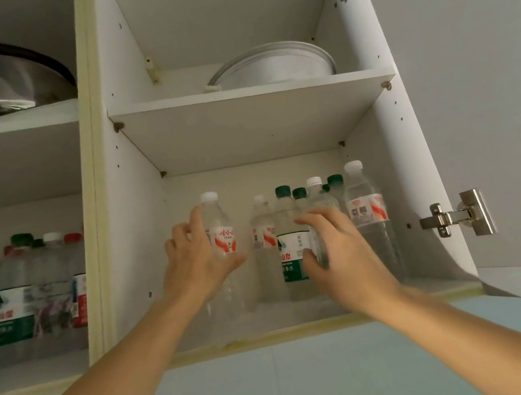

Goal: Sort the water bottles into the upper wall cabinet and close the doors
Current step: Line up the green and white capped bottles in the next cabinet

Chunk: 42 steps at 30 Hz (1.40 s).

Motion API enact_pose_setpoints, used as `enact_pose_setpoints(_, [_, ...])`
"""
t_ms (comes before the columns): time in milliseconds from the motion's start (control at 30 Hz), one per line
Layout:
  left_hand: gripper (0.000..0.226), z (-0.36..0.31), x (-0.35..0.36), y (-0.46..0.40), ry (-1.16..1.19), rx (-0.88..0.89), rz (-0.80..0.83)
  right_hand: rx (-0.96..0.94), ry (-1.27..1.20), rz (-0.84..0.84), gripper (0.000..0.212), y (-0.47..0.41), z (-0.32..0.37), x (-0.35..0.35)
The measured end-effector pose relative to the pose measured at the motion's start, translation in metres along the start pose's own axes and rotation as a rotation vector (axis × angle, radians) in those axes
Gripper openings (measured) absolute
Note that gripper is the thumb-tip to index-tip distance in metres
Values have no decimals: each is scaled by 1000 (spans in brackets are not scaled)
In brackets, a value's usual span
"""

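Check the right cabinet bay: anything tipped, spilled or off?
Nothing stands out. Every bottle on the lower shelf stands upright with its cap on, and no water shows on the shelf. The left hand holds a white-capped bottle upright; the right hand is at a clear bottle, also upright. Doors are still open.

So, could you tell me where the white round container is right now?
In the head view, the white round container lies on the upper shelf of the right-hand cabinet compartment, above the water bottles.

Bare shelf floor [178, 330] is lying open left of the white-capped bottle [221, 239]. The bottle cluster [322, 221] is crowding the right half, and the open door's hinge [457, 216] is jutting at the right wall.
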<state>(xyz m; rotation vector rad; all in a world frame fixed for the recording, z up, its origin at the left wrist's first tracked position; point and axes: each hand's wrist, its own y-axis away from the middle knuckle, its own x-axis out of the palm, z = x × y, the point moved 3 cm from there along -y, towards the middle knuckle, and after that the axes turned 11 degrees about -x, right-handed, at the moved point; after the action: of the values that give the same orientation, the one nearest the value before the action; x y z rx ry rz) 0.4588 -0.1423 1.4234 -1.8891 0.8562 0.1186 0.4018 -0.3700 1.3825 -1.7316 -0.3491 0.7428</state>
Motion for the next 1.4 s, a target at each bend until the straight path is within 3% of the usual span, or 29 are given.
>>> enact_pose_setpoints(133, [120, 8, 13, -2, 235, -95, 199, -44, -41, 26, 54, -40, 3, 30])
enact_pose_setpoints(333, [116, 27, 32, -10, 332, -50, 191, 26, -70, 136, 68, -106, -34, 64])
enact_pose_setpoints(433, [119, 32, 38, -20, 273, -45, 206, -39, 88, 211, 64, -143, -52, 70])
enact_pose_setpoints(567, [107, 39, 41, -27, 249, -86, 232, -59, 537, 419, 53, -185, -66, 84])
enact_pose_setpoints(733, [94, 47, 37, -25, 213, -94, 235, 145, 547, 677, 45, -203, -77, 99])
enact_pose_setpoints(1133, [90, 43, 31, -21, 228, -134, 232, 126, 127, 477, 29, -212, -46, 98])
enact_pose_setpoints(1400, [83, 56, 31, -25, 252, -200, 183, 179, -129, 285, 30, -201, -18, 109])
